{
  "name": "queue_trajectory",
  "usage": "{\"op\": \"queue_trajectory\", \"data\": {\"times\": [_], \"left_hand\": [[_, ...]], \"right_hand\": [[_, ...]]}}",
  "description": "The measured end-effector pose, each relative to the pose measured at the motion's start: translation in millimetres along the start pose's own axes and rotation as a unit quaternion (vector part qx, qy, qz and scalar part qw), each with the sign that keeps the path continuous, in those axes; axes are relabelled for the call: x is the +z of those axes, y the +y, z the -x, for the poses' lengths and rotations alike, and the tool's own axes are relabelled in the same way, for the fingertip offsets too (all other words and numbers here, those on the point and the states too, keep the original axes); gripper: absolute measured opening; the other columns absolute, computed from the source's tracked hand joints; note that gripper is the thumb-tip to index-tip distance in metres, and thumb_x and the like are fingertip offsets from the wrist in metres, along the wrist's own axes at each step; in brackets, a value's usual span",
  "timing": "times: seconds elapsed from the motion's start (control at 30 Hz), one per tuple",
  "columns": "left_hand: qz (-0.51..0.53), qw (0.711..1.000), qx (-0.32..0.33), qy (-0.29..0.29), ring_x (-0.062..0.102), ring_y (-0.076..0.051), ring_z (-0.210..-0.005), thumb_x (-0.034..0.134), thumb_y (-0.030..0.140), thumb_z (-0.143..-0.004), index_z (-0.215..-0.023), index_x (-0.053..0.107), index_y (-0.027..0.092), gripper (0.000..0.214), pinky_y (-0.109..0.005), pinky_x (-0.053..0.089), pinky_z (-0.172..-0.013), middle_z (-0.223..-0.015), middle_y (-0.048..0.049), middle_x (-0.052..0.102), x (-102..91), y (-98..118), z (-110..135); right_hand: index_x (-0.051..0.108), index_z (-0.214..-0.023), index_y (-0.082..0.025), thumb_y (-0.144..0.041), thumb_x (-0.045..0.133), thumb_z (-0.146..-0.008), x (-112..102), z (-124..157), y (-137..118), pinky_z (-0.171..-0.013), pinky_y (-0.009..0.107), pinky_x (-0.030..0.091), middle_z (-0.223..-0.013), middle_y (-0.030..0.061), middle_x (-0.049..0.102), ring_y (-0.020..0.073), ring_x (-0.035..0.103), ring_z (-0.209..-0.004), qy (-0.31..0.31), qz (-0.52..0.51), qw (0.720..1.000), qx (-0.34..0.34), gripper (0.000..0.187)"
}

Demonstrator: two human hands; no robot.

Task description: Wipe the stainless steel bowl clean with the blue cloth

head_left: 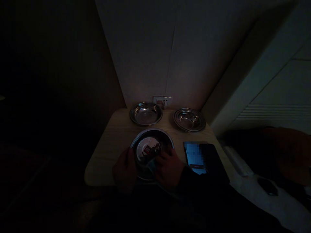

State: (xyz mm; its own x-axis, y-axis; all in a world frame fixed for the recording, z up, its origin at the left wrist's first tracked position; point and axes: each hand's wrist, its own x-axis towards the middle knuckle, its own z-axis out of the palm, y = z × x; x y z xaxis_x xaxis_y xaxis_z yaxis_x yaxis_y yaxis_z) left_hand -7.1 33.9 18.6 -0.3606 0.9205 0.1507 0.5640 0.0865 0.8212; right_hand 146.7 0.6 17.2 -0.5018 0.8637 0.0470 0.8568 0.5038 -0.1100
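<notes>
Steel bowl [152,145] on a small pale wooden table [107,152] in a very dark room, seen from above by the person who holds it. The bowl sits at the near middle of the table, with a small red label showing on its inside.

The left hand [125,171] is at the bowl's left edge, fingers curled closed around the rim. The right hand [168,168] lies over the bowl's near right edge, with bent fingers reaching into it. A pale scrap shows just under those fingers, inside the bowl, but it is too dark to tell what it is or whether the hand clasps it.

Behind the bowl and a little to its left stands a second steel bowl [145,113], close but apart from it. Behind and to the right lies a shallow steel dish [189,119], near the table's far right corner.

Just right of the bowl a lit screen [194,157] glows blue on a dark flat device lying on the table. Beyond the two far vessels a wall socket [162,101] sits low on the pale wall [170,48].
</notes>
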Motion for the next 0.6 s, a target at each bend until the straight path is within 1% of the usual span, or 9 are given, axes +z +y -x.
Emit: {"op": "queue_trajectory", "data": {"times": [0.1,0.17,0.23,0.3,0.37,0.43,0.5,0.6], "left_hand": [[-0.005,1.0,-0.016,0.026,0.063,-0.016,-0.071,0.041,0.04,-0.082,-0.091,0.067,0.015,0.037,-0.023,0.046,-0.059,-0.081,-0.0073,0.071,0.3,1.5,4.3],[-0.017,0.999,-0.014,0.029,0.063,-0.016,-0.07,0.041,0.039,-0.082,-0.091,0.068,0.015,0.036,-0.022,0.045,-0.058,-0.081,-0.0077,0.071,-1.2,1.1,5.0],[-0.021,1.0,0.009,0.017,0.063,-0.016,-0.07,0.042,0.038,-0.082,-0.091,0.068,0.016,0.035,-0.022,0.046,-0.059,-0.082,-0.0077,0.071,-2.9,0.8,4.4],[-0.015,0.999,0.039,0.002,0.064,-0.016,-0.071,0.042,0.038,-0.082,-0.091,0.068,0.016,0.035,-0.022,0.046,-0.06,-0.083,-0.0076,0.071,-2.9,2.3,4.0],[-0.001,0.998,0.059,-0.008,0.064,-0.016,-0.073,0.043,0.039,-0.082,-0.092,0.067,0.016,0.035,-0.023,0.046,-0.062,-0.085,-0.0075,0.071,-0.7,5.7,5.2],[0.015,0.998,0.056,-0.006,0.064,-0.016,-0.074,0.042,0.039,-0.082,-0.092,0.067,0.017,0.035,-0.023,0.047,-0.063,-0.085,-0.007,0.071,2.7,9.7,8.2],[0.027,0.999,0.043,0.003,0.064,-0.016,-0.072,0.042,0.038,-0.082,-0.091,0.067,0.017,0.034,-0.023,0.047,-0.062,-0.083,-0.0065,0.071,5.4,13.1,11.8],[0.034,0.999,0.023,0.009,0.064,-0.015,-0.068,0.042,0.038,-0.082,-0.089,0.067,0.017,0.033,-0.023,0.046,-0.059,-0.079,-0.0059,0.071,5.9,15.2,15.1]], "right_hand": [[0.064,-0.081,-0.018,-0.036,0.042,-0.086,6.3,-6.9,-15.3,-0.077,0.041,0.029,-0.093,0.0055,0.06,0.0207,0.046,-0.091,0.019,-0.043,0.999,0.021,0.029],[0.064,-0.081,-0.018,-0.037,0.041,-0.086,9.1,-9.2,-20.1,-0.077,0.041,0.029,-0.095,0.0056,0.06,0.0203,0.046,-0.092,0.025,-0.056,0.998,0.02,0.03],[0.064,-0.082,-0.017,-0.038,0.045,-0.083,7.9,-7.3,-14.1,-0.079,0.043,0.028,-0.094,0.0068,0.06,0.022,0.046,-0.092,0.017,-0.038,0.999,0.007,0.028],[0.065,-0.081,-0.017,-0.037,0.049,-0.081,3.6,-2.6,-0.2,-0.081,0.047,0.027,-0.091,0.0084,0.061,0.024,0.046,-0.092,0.006,-0.001,1.0,0.006,0.026],[0.065,-0.081,-0.017,-0.034,0.05,-0.08,-1.0,1.6,12.6,-0.083,0.048,0.026,-0.091,0.0094,0.06,0.025,0.045,-0.092,0.001,0.03,0.999,0.025,0.023],[0.065,-0.08,-0.017,-0.032,0.049,-0.081,-3.0,2.8,16.2,-0.083,0.048,0.026,-0.092,0.0098,0.06,0.0256,0.045,-0.093,-0.002,0.039,0.998,0.052,0.022],[0.064,-0.079,-0.017,-0.032,0.048,-0.083,-1.2,0.8,8.6,-0.081,0.046,0.028,-0.094,0.0091,0.059,0.0254,0.046,-0.095,-0.003,0.017,0.997,0.069,0.023],[0.063,-0.084,-0.018,-0.032,0.042,-0.087,4.5,-5.0,-11.9,-0.077,0.04,0.031,-0.098,0.0061,0.058,0.0217,0.047,-0.095,0.008,-0.052,0.997,0.063,0.025]]}}
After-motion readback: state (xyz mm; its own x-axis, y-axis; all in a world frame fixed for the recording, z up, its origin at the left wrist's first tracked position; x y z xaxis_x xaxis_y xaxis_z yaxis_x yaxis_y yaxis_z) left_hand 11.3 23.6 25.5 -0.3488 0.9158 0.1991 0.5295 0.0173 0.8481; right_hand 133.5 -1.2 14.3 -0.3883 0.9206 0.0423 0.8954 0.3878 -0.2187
